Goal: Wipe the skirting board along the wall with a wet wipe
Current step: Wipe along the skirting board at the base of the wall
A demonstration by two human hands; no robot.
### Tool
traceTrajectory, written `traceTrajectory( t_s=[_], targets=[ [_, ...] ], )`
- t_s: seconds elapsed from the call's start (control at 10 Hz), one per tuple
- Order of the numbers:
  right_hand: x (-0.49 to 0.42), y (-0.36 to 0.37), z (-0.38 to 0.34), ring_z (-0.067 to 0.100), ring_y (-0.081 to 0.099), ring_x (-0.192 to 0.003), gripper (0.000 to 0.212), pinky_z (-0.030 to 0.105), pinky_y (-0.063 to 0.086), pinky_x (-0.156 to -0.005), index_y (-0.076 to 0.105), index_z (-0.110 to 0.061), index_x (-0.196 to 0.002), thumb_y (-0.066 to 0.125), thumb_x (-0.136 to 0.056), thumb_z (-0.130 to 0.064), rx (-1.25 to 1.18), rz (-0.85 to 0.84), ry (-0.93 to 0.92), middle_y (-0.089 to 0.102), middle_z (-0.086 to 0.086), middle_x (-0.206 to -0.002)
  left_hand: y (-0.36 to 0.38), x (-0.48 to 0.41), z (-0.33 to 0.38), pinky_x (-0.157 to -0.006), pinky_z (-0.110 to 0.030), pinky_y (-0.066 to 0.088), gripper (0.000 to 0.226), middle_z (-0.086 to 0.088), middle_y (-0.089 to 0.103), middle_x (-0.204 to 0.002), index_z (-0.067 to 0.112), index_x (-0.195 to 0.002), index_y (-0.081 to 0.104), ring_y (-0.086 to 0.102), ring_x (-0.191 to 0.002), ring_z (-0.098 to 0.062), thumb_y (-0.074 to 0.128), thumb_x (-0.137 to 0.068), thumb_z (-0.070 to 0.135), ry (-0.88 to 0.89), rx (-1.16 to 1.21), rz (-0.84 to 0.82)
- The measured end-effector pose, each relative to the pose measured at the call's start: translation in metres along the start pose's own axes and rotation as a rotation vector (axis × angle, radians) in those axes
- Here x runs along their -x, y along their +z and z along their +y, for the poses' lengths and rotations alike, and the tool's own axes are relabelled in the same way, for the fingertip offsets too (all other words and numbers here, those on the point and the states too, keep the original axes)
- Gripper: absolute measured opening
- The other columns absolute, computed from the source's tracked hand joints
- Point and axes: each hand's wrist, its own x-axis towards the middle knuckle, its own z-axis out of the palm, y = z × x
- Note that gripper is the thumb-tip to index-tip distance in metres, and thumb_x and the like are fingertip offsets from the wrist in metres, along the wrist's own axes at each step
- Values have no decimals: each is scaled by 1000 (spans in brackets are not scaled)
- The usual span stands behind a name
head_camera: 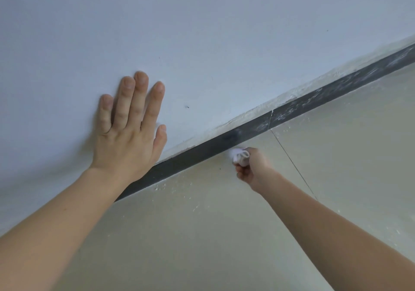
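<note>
No writing or labels are seen. The left hand [129, 131] is laid flat on the pale wall [202, 21], fingers straight. A bunched white wipe [239, 155] is gripped in the right hand [251, 167] and pressed against the lower edge of the dark skirting [202, 151]. White smears are seen on the skirting toward the right. The beige tiled floor [224, 234] is flecked with white specks.

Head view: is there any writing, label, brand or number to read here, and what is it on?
None: no text shows on the wall, the skirting board, the wet wipe in the right hand, or the floor tiles. The white smears on the board are marks, not letters.
</note>
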Motion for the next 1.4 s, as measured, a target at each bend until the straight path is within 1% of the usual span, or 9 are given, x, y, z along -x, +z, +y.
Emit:
traceTrajectory(
  t_s=[0.2, 0.4, 0.5, 0.6, 0.8, 1.1, 1.2, 1.3, 1.4],
  targets=[
    [-5, 33, 3, 15, 53, -59, 7, 24, 46, -51, 48, -11, -102, 44, -97, -13, 63, -88, -31, 53, 6, -76, -5, 1, 0, -116, -37, -20, 73, -4, -30, -155, 14, -153, -7, -27, -143, -17, 35, -97, 32, 5, 8, -26],
    [-29, -22, -32, 12, 54, -59, 16, 23, 46, -52, 53, -14, -85, 43, -95, -10, -177, 132, -161, 53, 4, -77, -4, -5, 17, -114, -40, -20, 82, -19, -26, -154, 10, -150, -15, -25, -143, -28, 41, -94, 32, -69, 1, -52],
    [-33, -47, -43, 10, 54, -50, 17, 22, 46, -53, 60, -15, -82, 47, -93, -13, -342, 303, -214, 59, 3, -67, -11, -12, 32, -115, -42, -15, 82, -25, -1, -151, 12, -150, -12, -10, -140, -36, 43, -92, 31, -70, 75, -79],
    [-22, -41, -34, 13, 52, -46, 17, 21, 42, -48, 58, -16, -80, 47, -92, -14, -220, 248, -188, 58, 4, -64, -16, -29, 45, -116, -42, -12, 81, -16, 1, -155, 16, -151, -10, -20, -145, -27, 43, -91, 29, 26, 140, -53],
    [1, 16, -8, 21, 56, -60, 12, 21, 44, -45, 54, -7, -90, 45, -95, -12, 161, -152, -11, 60, 13, -75, -15, -85, 64, -116, -39, -7, 78, -7, -7, -158, 12, -155, -3, -4, -146, -24, 40, -91, 26, 230, 75, 22],
    [-3, -57, -93, 10, 37, -49, 25, 14, 31, -50, 40, -13, -61, 41, -71, 10, -35, 125, -186, 32, 5, -58, -2, -100, 71, -115, -36, -9, 73, -9, -12, -157, 8, -154, -3, 0, -145, -21, 33, -95, 31, 292, -168, 89],
    [-10, -74, -94, 11, 43, -41, 27, 18, 38, -41, 46, -10, -65, 37, -85, 5, -413, 258, -295, 39, -2, -33, -2, -100, 72, -114, -37, -9, 73, -10, -14, -157, 8, -154, -6, -1, -146, -22, 31, -95, 32, 289, -208, 95],
    [-12, -69, -71, 13, 52, -56, 20, 20, 47, -44, 49, -16, -77, 42, -95, -12, -419, 273, -294, 53, -1, -60, -2, -99, 72, -115, -36, -10, 73, -10, -15, -157, 9, -154, -5, -12, -147, -23, 32, -96, 31, 282, -200, 87],
    [-5, -38, -39, 14, 55, -62, 12, 20, 49, -45, 49, -15, -84, 46, -96, -15, -92, 76, -155, 52, 4, -79, -1, -99, 72, -115, -36, -12, 71, -9, -16, -158, 9, -154, -4, -22, -144, -19, 32, -96, 29, 269, -172, 81]
  ],
)
